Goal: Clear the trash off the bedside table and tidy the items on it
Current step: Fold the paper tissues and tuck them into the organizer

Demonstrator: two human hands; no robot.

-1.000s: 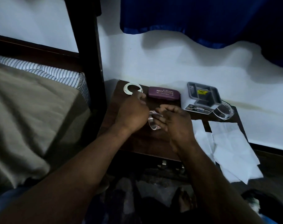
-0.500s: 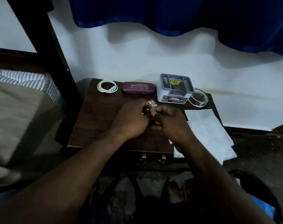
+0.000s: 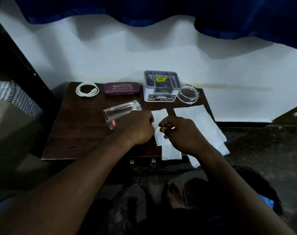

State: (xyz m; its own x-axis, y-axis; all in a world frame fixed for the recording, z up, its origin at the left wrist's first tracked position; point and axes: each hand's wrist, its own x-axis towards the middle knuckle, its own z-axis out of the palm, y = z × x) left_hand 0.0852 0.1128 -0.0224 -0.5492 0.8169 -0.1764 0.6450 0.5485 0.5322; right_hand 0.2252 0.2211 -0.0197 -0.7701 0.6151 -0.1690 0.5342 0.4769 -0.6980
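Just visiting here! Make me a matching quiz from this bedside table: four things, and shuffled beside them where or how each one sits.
1 white cable
2 glasses case
3 drinking glass
4 clear round dish

A tilted, gripped by the left hand
B coiled, table's back left corner
C right of the grey box
D purple, between cable and box

Pairs: 1-B, 2-D, 3-A, 4-C

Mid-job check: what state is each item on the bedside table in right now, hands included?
Glass: empty, tipped sideways, gripped by the left hand.
Tissues: flat, overhanging the table front edge.
Right hand: fingers curled, any hold unclear.
Cable: coiled.
Glasses case: closed.
Box: upright.
Clear dish: empty.
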